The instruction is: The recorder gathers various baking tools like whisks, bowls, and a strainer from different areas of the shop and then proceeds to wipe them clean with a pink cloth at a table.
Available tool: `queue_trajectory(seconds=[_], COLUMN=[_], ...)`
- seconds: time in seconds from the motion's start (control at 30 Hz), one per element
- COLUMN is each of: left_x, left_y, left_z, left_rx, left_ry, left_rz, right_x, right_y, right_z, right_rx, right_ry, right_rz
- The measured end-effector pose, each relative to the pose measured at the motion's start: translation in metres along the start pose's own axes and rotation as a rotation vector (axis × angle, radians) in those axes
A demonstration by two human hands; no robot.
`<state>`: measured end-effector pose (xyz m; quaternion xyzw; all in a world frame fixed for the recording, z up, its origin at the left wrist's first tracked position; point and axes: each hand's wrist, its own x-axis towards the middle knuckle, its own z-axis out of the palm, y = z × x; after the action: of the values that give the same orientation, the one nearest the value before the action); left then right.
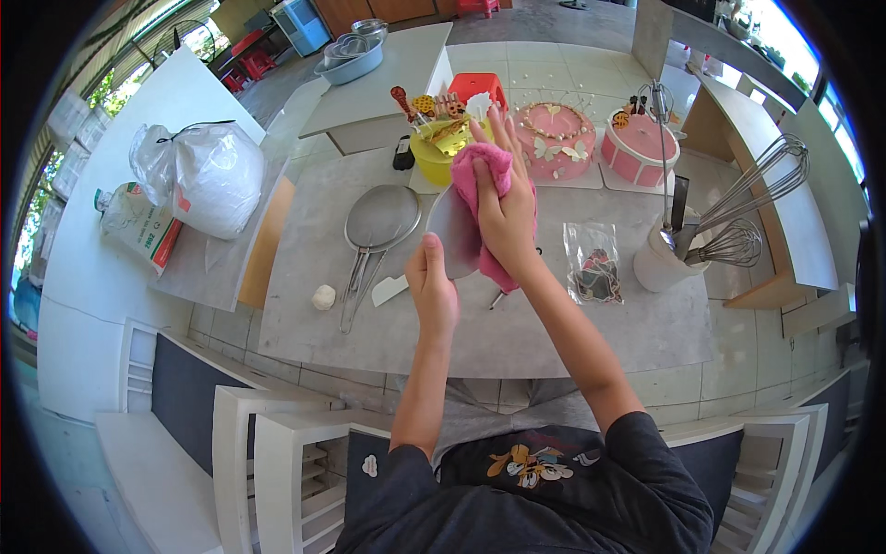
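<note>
My left hand (pixel 435 291) grips the near edge of a smooth, pale grey round object (pixel 453 232), perhaps a bowl or pan, tilted above the table. My right hand (pixel 502 208) presses a pink cloth (pixel 482 166) against it, with the fingers stretched away from me; the cloth covers its right side. Left of my hands, two metal mesh strainers (pixel 382 216) lie on the grey table (pixel 304 277). A white spatula blade (pixel 389 291) rests just beside my left hand, and a small whitish ball (pixel 323 298) sits farther left.
Decorated yellow (pixel 432 163) and pink cakes (pixel 557 149) stand along the far edge, another pink cake (pixel 640 149) to their right. A clear bag of small items (pixel 594 270) lies near a white container (pixel 654 260) holding whisks. Filled plastic bags (pixel 214 183) are at left; white chairs (pixel 277 422) are close by.
</note>
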<state>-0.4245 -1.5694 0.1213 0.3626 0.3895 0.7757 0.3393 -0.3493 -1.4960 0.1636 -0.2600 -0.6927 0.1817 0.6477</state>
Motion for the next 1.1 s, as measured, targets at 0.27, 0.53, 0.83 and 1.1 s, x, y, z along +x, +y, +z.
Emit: queue_trajectory(seconds=[0.27, 0.53, 0.83, 1.1], left_x=[0.009, 0.018, -0.007, 0.021], left_y=[0.007, 0.016, 0.029, 0.084], left_z=[0.000, -0.033, -0.034, -0.153], left_rx=[-0.052, 0.263, 0.293, 1.142], left_ry=[-0.023, 0.303, 0.202, 0.494], left_rz=[-0.038, 0.118, 0.089, 0.588], right_x=[-0.011, 0.007, -0.013, -0.060], right_y=[-0.012, -0.015, 0.061, 0.029], right_z=[0.010, -0.007, 0.023, -0.118], right_rx=[-0.223, 0.710, 0.038, 0.188], right_ry=[-0.006, 0.248, 0.048, -0.035], right_rz=[-0.091, 0.330, 0.278, 0.646])
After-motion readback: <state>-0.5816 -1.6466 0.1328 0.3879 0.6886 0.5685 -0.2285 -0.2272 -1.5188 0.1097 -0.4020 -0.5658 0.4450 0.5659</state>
